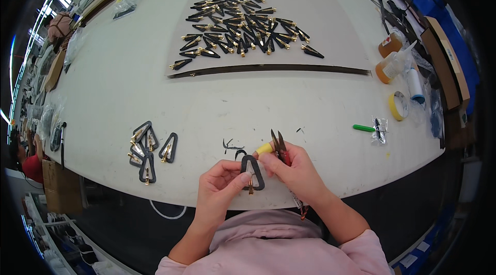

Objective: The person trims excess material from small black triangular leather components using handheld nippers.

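My left hand [223,182] pinches a black triangular hair clip [252,172] with a gold clasp, held upright over the table's near edge. My right hand [293,168] touches the clip's upper right side and grips small thread snips [278,143], blades pointing away; its forefinger wears a yellow finger cot [264,149]. A few black trimmed scraps [231,146] lie just beyond my hands.
Several finished triangular clips [149,151] sit in a pile to my left. Many narrow black clips [243,29] are spread on a grey mat [336,32] farther back. Glue bottles [391,63], yellow tape roll [397,105], a green pen [364,128] and a small bag [379,131] lie on the right.
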